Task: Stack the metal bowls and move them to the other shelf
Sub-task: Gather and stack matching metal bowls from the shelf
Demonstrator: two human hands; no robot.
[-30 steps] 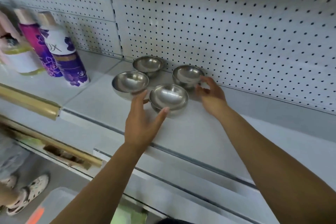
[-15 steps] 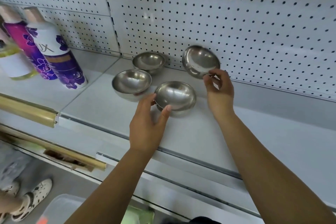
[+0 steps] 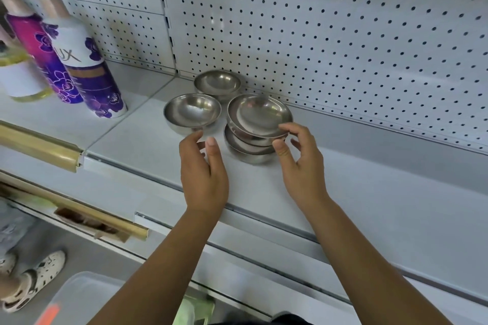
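Note:
Several small metal bowls sit on the white shelf (image 3: 369, 192). The back bowl (image 3: 217, 83) stands near the pegboard and the left bowl (image 3: 192, 113) in front of it. A tilted top bowl (image 3: 258, 115) rests inside the bottom bowl (image 3: 248, 153), forming a stack of two. My right hand (image 3: 301, 166) pinches the near rim of the top bowl between thumb and forefinger. My left hand (image 3: 203, 171) hovers with fingers apart just in front of the left bowl and beside the stack, holding nothing.
Tall bottles (image 3: 87, 66) stand on the neighbouring shelf at the left, behind a gold rail (image 3: 39, 148). A white pegboard wall (image 3: 330, 21) backs the shelves. Below are a lower shelf edge, a translucent plastic bin (image 3: 79, 295) and another person's foot in a white clog (image 3: 34, 280).
My right hand lifted the back-right bowl off the shelf, carried it left and set it tilted into the front bowl. My left hand let go of the front bowl and drew slightly left.

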